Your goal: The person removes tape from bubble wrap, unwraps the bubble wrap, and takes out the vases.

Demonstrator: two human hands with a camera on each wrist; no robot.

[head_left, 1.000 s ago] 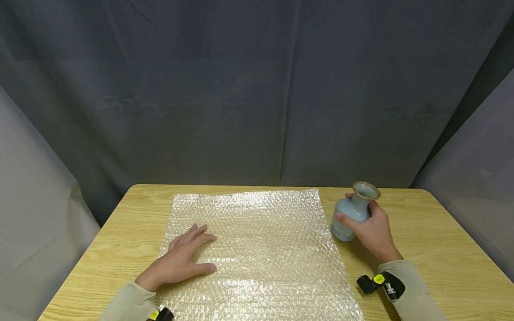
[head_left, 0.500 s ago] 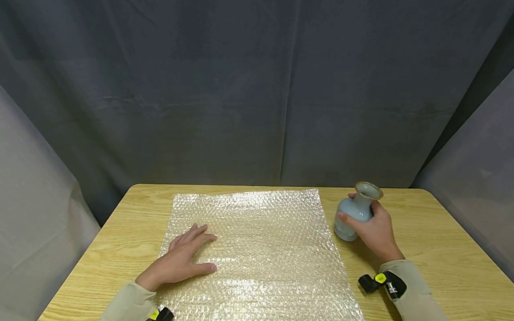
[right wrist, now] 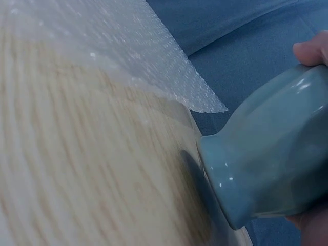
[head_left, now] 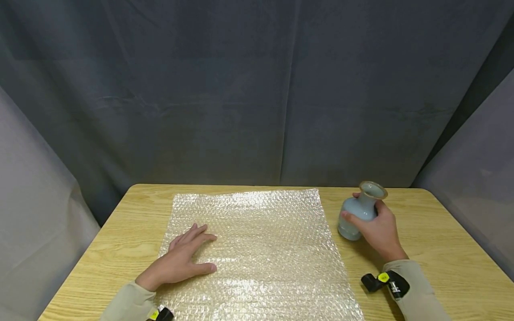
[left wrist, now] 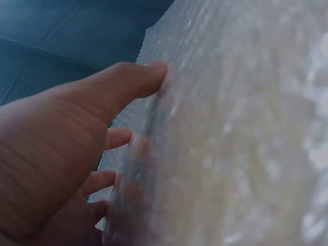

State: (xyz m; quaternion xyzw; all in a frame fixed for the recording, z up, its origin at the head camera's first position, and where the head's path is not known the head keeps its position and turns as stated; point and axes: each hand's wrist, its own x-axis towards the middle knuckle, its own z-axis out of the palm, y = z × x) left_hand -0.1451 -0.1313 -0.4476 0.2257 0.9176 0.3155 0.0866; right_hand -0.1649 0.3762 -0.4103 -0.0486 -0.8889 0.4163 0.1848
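Note:
My right hand (head_left: 380,232) grips a pale blue-green vase (head_left: 355,214) with a flared, brown-edged mouth, thumb on its near side. The vase leans a little to the right, beyond the right edge of a clear bubble wrap sheet (head_left: 257,236). In the right wrist view, the vase's base (right wrist: 223,179) seems just off the wood, with a dark shadow beside it. On the left part of the sheet rests my left hand (head_left: 180,261), fingers spread and holding nothing. The left wrist view shows its thumb (left wrist: 138,79) touching the bubble wrap.
A light wood table (head_left: 433,240) carries the sheet, which lies flat across its middle. Behind the table's far edge hangs a dark grey curtain (head_left: 217,98). Pale cloth panels stand at the left (head_left: 36,209) and right (head_left: 474,174).
My right hand has shifted slightly right with the vase, away from the bubble wrap's edge. My left hand has stayed in place on the sheet.

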